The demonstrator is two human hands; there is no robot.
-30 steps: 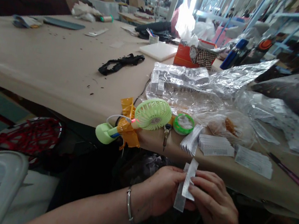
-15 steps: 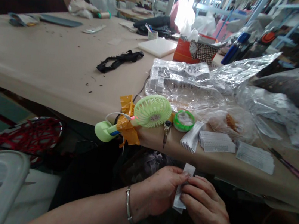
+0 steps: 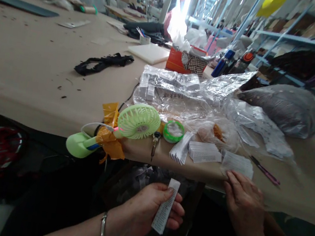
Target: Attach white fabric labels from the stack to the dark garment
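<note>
Here we are with our left hand (image 3: pixel 151 206) closed on a narrow printed strip (image 3: pixel 165 211), thumb pressed on its face, fingers curled behind, the strip tilted with its top end poking past the thumb. And over on the other side, our right hand (image 3: pixel 247 202) is partly open, fingers stretched forward, fingertips at the near edge of a flat label stack (image 3: pixel 238 163) on the table (image 3: pixel 33 70); whether they have hold of a label, we cannot tell.

Just right of that reach lies a slim tool with a pink handle (image 3: pixel 266 173). Left of it, a second label stack (image 3: pixel 204 152), then a fanned bunch of folded strips (image 3: pixel 181 147), beyond our left-hand grip. Look past that bunch: a green-rimmed tub (image 3: pixel 173 131) with white stuff inside, a pointed tool (image 3: pixel 154 145) beside it, and our green fan (image 3: pixel 139 122) up and left of the held strip. Clear plastic bags (image 3: pixel 175 97) sprawl farther out!
</note>
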